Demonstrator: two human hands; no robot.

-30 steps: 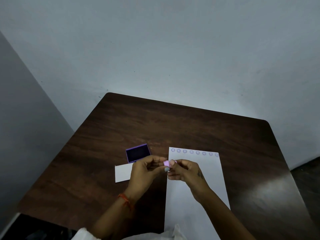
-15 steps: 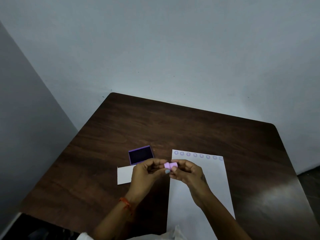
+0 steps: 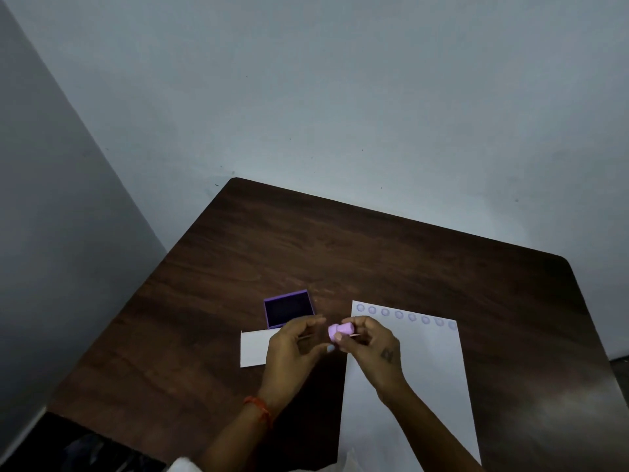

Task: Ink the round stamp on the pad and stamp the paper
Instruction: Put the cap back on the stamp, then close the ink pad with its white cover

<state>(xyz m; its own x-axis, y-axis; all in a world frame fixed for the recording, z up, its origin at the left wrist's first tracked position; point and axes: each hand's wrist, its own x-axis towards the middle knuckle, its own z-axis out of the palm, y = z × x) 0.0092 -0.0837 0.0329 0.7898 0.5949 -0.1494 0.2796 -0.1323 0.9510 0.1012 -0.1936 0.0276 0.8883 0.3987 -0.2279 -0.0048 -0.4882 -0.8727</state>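
Two hands met above the table (image 3: 391, 253): the left hand (image 3: 292, 352) hovered with loosely curled, empty fingers near the ink pad (image 3: 288, 308). The right hand (image 3: 372, 345) pinched the pink stamp (image 3: 338, 330) sideways, its long axis level and round end pointing left, at the paper (image 3: 432, 362)'s left edge.

Dark brown wooden table (image 3: 340, 253) with visible grain and rounded far corners, set in the corner of a room. Behind the table, a plain pale blue-grey wall (image 3: 340, 80) bearing a few small dark specks. To the left of the table, a second, darker grey wall (image 3: 51, 216) meeting the first at a slanting corner line. At the table's right near portion, a soft patch of reflected light (image 3: 558, 407). Dark floor (image 3: 621, 367) visible beyond the table's right edge.
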